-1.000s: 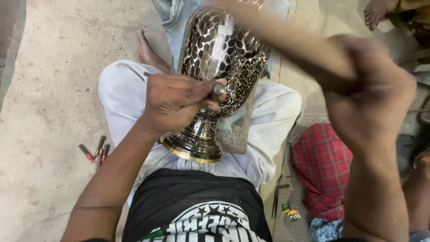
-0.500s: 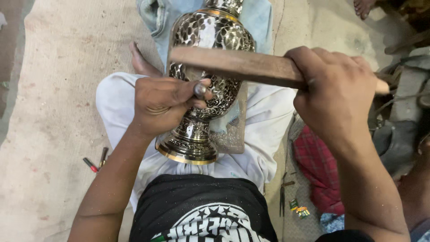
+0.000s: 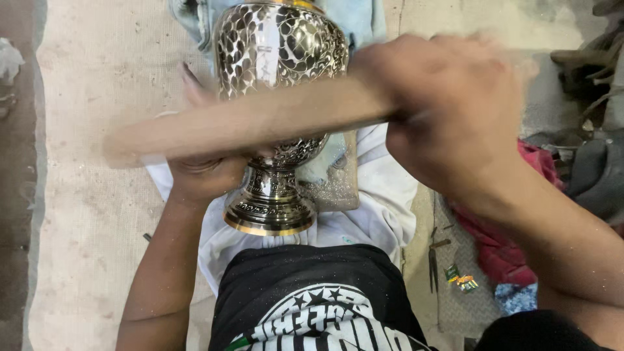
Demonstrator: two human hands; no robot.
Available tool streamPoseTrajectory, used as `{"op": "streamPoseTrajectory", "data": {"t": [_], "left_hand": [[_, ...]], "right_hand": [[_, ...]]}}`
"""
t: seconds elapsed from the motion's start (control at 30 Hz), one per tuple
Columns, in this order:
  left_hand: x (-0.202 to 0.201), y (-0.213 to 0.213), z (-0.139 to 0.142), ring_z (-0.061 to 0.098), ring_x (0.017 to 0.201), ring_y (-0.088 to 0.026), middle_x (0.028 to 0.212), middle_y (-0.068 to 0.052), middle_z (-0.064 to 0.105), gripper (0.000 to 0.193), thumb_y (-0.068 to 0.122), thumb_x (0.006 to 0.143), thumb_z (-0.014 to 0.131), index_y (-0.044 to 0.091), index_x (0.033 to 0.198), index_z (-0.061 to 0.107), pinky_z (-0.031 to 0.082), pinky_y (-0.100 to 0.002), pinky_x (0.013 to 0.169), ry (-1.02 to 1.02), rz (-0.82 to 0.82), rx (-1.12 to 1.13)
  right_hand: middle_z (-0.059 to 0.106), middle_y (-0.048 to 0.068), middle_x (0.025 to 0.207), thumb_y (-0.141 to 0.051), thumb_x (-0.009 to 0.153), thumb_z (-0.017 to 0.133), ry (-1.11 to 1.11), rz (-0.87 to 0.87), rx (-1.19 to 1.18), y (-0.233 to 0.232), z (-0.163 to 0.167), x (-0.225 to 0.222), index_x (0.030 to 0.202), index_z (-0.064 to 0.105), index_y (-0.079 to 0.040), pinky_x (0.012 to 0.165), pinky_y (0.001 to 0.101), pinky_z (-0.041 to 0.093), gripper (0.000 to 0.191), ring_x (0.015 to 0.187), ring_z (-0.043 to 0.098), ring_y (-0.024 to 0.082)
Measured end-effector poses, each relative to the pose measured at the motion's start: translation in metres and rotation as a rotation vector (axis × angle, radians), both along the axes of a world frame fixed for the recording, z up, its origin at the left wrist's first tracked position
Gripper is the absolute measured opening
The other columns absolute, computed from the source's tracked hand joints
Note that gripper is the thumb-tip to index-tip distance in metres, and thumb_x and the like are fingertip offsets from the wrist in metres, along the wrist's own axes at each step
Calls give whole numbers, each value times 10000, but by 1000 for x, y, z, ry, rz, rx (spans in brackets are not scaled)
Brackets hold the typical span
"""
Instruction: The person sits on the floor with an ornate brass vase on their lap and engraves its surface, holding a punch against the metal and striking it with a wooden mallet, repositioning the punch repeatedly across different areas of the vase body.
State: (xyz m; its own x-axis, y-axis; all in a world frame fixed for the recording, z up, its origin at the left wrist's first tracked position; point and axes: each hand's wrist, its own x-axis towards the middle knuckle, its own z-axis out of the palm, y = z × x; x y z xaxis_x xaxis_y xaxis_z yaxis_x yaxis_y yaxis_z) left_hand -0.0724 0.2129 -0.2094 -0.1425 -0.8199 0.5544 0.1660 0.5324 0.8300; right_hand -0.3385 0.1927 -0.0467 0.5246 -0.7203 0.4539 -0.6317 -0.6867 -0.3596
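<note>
right hand (image 3: 448,123) gripping blurred wooden mallet (image 3: 247,123) across engraved vase (image 3: 279,52).

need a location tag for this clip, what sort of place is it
Probably a floor-level metal craft workshop: an ornate engraved metal vase rests on the person's lap, the right hand swings a wooden mallet, and small tools lie on the floor.

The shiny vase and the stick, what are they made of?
The vase looks like polished metal, maybe brass: it mirrors light, with a gold rim at its foot and dark engraved patches. The stick in the right hand looks like plain brown wood, matte, though it is blurred.
</note>
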Motion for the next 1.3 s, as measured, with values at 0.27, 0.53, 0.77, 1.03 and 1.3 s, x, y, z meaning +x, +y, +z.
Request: {"op": "streamPoseTrajectory", "data": {"t": [0.27, 0.53, 0.77, 1.03, 1.3], "left_hand": [[5, 4, -11, 759, 934, -244, 1089, -199, 732, 449, -266, 805, 487, -115, 1188, 665, 677, -348, 818, 61, -62, 51], [2, 1, -5, 747, 843, -219, 1008, -138, 734, 393, -273, 788, 545, -99, 1138, 589, 672, -338, 772, 13, -5, -11], [4, -3, -14, 761, 829, -212, 1018, -185, 744, 405, -287, 758, 539, -51, 1054, 685, 683, -325, 727, -9, -6, -49], [2, -2, -19, 779, 891, -227, 1069, -228, 720, 387, -236, 816, 517, -53, 1133, 641, 703, -352, 738, 112, -77, -6], [0, -5, -4, 755, 864, -202, 971, -177, 742, 349, -222, 871, 550, -49, 1136, 699, 657, -306, 753, -71, -2, 46]], "right_hand": [[762, 48, 877, 92, 791, 750, 343, -114, -232, -1, 8, 2, 1064, 747, -110, 619, 422, 493, 339, 708, 686, 251], [744, 47, 848, 41, 721, 774, 396, -128, -298, 3, 12, 1, 1008, 734, -98, 657, 441, 489, 321, 694, 676, 264], [742, 5, 862, 12, 786, 783, 439, -187, -322, 9, 8, -6, 1036, 750, -130, 694, 443, 494, 290, 708, 676, 240], [740, -4, 856, -15, 877, 779, 426, -218, -319, 16, -4, -22, 1023, 753, -137, 710, 452, 503, 191, 688, 652, 240], [726, 83, 915, 66, 777, 683, 196, -207, -34, 14, -7, -21, 1011, 713, -80, 772, 455, 533, 278, 845, 705, 309]]}}
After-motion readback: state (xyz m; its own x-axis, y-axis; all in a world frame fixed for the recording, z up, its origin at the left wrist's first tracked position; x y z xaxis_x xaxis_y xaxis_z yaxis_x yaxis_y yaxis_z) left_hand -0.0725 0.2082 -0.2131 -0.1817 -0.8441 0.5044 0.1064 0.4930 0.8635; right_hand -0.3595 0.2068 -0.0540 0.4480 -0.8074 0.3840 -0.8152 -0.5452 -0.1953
